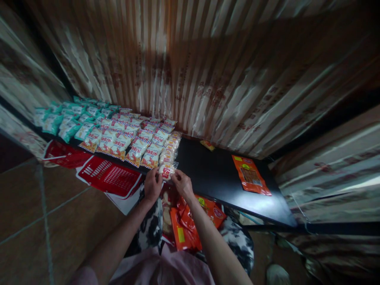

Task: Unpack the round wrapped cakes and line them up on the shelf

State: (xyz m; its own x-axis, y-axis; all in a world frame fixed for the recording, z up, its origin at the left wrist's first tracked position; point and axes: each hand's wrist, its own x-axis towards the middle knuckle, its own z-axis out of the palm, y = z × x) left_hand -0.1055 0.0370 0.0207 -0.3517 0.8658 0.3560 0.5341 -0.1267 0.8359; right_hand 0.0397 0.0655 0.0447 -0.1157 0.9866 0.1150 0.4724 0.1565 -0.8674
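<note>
My left hand [152, 184] and my right hand [182, 183] meet at the front edge of a black shelf [213, 174]. Together they pinch a small clear snack packet with a red label [167, 171], set at the near end of a column of like packets [170, 151]. Both hands are closed on it. Rows of red-and-white packets [130, 140] and teal packets [68, 118] fill the shelf to the left. Several orange packets [190, 225] rest on my lap below the hands.
One orange packet [251, 175] lies flat on the bare right part of the shelf, and a small yellow packet [207, 145] sits near the back. Striped cardboard boxes [208, 67] wall in the shelf. Red baskets [109, 177] lie on the tiled floor at left.
</note>
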